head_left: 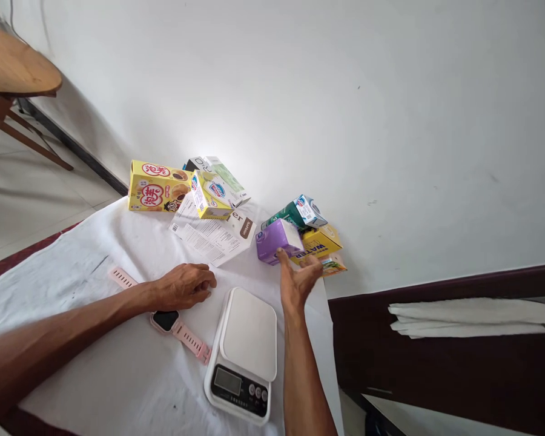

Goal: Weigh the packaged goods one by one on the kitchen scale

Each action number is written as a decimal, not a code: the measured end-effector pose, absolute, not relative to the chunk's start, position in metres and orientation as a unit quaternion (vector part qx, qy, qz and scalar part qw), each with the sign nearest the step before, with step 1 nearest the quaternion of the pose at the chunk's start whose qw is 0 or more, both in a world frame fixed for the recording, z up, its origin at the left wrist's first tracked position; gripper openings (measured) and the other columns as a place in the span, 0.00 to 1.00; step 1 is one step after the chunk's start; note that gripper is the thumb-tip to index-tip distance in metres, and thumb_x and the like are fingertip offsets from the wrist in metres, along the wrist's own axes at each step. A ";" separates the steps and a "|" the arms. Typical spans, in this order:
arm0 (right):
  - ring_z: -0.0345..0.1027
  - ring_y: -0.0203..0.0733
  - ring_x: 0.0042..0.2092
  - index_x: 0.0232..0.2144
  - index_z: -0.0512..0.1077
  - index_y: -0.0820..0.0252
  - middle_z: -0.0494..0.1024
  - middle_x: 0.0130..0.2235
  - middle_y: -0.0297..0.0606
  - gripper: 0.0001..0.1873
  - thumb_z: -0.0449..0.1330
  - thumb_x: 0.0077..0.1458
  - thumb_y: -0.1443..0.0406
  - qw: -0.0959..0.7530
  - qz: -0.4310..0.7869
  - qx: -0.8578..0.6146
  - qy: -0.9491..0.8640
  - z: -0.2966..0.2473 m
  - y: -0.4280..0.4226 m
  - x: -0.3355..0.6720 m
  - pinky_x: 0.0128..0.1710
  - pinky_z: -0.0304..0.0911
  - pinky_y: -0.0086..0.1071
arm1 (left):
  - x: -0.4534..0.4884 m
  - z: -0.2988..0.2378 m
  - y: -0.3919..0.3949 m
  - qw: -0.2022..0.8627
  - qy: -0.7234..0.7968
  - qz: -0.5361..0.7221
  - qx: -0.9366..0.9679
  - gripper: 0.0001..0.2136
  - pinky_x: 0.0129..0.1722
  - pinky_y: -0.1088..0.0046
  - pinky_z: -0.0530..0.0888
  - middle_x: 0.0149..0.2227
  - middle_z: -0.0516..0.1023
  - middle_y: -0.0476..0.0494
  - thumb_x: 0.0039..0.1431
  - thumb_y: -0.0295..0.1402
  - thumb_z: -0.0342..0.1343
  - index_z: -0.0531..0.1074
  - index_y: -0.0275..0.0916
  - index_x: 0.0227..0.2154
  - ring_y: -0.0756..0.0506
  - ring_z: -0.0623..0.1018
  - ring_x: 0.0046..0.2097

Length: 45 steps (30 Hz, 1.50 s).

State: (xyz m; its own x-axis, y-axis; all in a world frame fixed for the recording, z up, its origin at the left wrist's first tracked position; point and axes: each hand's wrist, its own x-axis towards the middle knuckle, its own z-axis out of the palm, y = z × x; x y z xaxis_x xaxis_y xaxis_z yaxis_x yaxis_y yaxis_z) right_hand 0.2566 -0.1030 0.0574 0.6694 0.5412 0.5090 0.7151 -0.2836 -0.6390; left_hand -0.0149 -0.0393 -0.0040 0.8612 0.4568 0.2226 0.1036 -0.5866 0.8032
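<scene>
Left hand (184, 286) curled, wrist hiding watch (166, 320) strap

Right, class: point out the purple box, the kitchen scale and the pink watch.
purple box (270, 242), head view, its front face.
kitchen scale (249, 330), head view, its white weighing plate.
pink watch (166, 320), head view, its dark screen.

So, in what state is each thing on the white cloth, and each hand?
White plastic kitchen scale: display blank, platform bare.
Pink-strapped smartwatch: lying flat, screen dark.
Small purple cardboard box: closed, thumb touching it.
Printed paper leaflet: unfolded, flat.
Left hand: curled, resting on white cloth.
Right hand: open.
</scene>
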 end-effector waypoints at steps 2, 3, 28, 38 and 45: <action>0.64 0.56 0.59 0.56 0.61 0.62 0.66 0.58 0.56 0.42 0.64 0.50 0.41 0.474 -0.078 -0.775 -0.411 0.078 -0.110 0.233 0.50 0.70 0.46 | -0.015 -0.004 -0.040 0.420 0.166 0.203 0.869 0.08 0.34 0.74 0.70 0.36 0.74 0.47 0.61 0.27 0.54 0.75 0.38 0.41 0.49 0.74 0.32; 0.65 0.53 0.58 0.55 0.63 0.60 0.68 0.57 0.52 0.39 0.64 0.51 0.42 0.485 -0.062 -0.758 -0.432 0.088 -0.111 0.220 0.50 0.70 0.44 | -0.015 -0.003 -0.040 0.417 0.168 0.200 0.871 0.08 0.34 0.74 0.70 0.36 0.74 0.47 0.60 0.27 0.54 0.75 0.38 0.40 0.49 0.74 0.32; 0.67 0.57 0.58 0.60 0.66 0.59 0.72 0.57 0.51 0.36 0.64 0.56 0.47 0.400 -0.138 -0.700 -0.575 0.159 -0.130 0.109 0.57 0.64 0.52 | -0.018 -0.013 -0.037 0.365 0.134 0.249 0.887 0.08 0.39 0.73 0.71 0.37 0.78 0.44 0.57 0.24 0.54 0.75 0.38 0.38 0.46 0.78 0.38; 0.74 0.55 0.51 0.59 0.67 0.57 0.76 0.52 0.49 0.31 0.64 0.57 0.52 0.287 -0.026 -0.777 -0.560 0.074 -0.246 0.131 0.47 0.73 0.48 | -0.018 -0.011 -0.038 0.358 0.148 0.241 0.890 0.09 0.35 0.74 0.69 0.35 0.75 0.46 0.57 0.26 0.52 0.75 0.39 0.38 0.47 0.74 0.34; 0.71 0.54 0.54 0.61 0.62 0.55 0.74 0.54 0.48 0.31 0.62 0.60 0.54 0.260 0.014 -0.776 -0.575 0.058 -0.252 0.125 0.52 0.71 0.49 | -0.018 -0.009 -0.038 0.373 0.151 0.238 0.884 0.09 0.34 0.74 0.69 0.34 0.73 0.46 0.58 0.26 0.52 0.75 0.38 0.39 0.49 0.73 0.32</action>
